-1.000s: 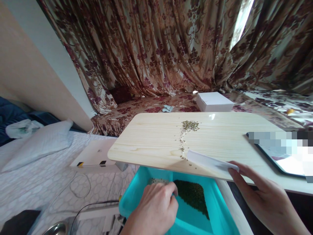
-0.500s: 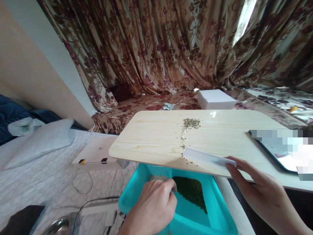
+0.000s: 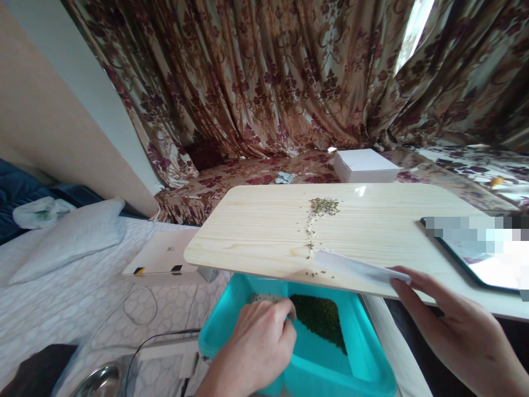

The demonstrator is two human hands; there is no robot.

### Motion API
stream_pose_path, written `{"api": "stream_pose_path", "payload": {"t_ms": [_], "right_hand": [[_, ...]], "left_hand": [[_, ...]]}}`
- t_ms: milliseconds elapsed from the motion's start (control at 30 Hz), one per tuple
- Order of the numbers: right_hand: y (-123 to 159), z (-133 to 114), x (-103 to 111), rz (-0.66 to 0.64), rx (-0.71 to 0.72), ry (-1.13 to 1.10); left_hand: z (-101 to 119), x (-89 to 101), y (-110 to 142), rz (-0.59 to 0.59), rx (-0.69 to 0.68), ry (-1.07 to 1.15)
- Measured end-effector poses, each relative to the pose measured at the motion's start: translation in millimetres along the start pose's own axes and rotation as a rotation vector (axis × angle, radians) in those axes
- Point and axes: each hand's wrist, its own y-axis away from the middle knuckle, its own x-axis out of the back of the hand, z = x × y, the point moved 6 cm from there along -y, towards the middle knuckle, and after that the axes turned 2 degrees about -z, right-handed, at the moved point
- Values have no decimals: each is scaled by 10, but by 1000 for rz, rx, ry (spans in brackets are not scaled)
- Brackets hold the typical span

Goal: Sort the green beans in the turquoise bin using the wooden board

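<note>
A thin white strip, folded or trough-like in shape and apparently of paper or plastic, is pinched at its right end between the thumb and fingers of the right hand, which is at the near edge of the pale wood-grain table with rounded corners. The strip slants over the near part of the tabletop, its free end pointing toward the middle and stopping just beside a sparse trail of white and green grains. That trail runs from close to the near edge up to a loose heap of small green beans near the middle of the far edge; a few stray beans lie between the strip's free end and the near edge. Just below the near edge, toward the near left corner, is a turquoise plastic tub with compartments. Its far left compartment contains white grains flecked with dark specks, and the one to the right has a broad bed of dark green beans. The left hand is over the tub at the divider between these two, its fingers curled inward; their tips are hidden, so I cannot tell whether they grip anything. A dark-rimmed flat tablet-like device lies toward the table's right end.
</note>
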Motion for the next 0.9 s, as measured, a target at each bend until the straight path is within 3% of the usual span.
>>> {"api": "stream_pose_path", "payload": {"t_ms": [167, 400, 833, 900], "right_hand": [[93, -44, 134, 74, 61, 48], [118, -174, 146, 50, 128, 67], [118, -165, -57, 8, 48, -76], [113, -182, -127, -52, 27, -123]], "left_hand": [[-5, 14, 13, -11, 19, 10], [1, 16, 7, 1, 5, -1], [-65, 53, 42, 20, 15, -1], [-97, 82, 63, 28, 25, 4]]}}
